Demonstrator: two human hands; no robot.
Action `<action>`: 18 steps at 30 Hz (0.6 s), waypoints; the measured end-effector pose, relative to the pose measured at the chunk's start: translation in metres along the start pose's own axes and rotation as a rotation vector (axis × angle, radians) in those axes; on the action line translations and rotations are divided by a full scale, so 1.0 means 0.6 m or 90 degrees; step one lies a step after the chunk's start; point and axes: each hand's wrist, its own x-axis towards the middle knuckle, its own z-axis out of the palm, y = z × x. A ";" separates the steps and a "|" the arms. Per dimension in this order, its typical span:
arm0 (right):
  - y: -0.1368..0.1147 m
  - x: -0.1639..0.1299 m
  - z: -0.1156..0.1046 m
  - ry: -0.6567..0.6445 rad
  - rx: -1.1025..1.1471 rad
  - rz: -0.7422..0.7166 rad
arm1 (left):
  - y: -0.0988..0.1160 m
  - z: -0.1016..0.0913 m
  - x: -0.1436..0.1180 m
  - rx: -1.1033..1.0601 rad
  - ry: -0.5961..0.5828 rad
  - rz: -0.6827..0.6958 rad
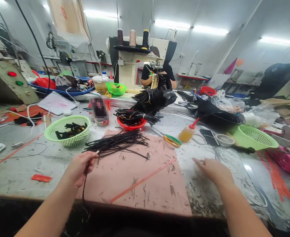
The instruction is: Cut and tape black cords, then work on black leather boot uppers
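Observation:
My left hand [82,169] is closed, pinching a thin black strap [84,187] near a small pale end. The rest of the strap hangs down over the table's front edge. Just beyond that hand a loose bundle of black straps [120,141] lies on a pinkish mat [147,174]. My right hand [216,171] hovers over the table at the mat's right, index finger stretched out and nothing visible in it. Behind the bundle, a red bowl [135,125] carries more black strips. Scissors [172,141] with green and yellow handles lie near the mat's upper right corner.
To the left stands a light green basket [67,140] with black pieces. A yellow-liquid squeeze bottle [188,131], a phone [209,136] and another green basket [256,140] are on the right. Beyond the table, a person [171,75] sits behind a sewing machine [127,65].

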 end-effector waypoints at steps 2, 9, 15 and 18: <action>-0.014 0.012 -0.006 0.063 -0.003 0.041 | -0.002 -0.028 0.011 0.026 0.028 -0.007; -0.141 0.122 0.000 -0.007 0.043 -0.107 | -0.016 -0.061 0.020 0.087 0.026 -0.022; -0.185 0.150 0.000 -0.078 0.024 -0.132 | -0.025 -0.071 0.019 0.064 -0.013 -0.025; -0.190 0.123 -0.012 -0.070 0.010 -0.134 | -0.030 -0.076 0.018 0.036 -0.033 -0.033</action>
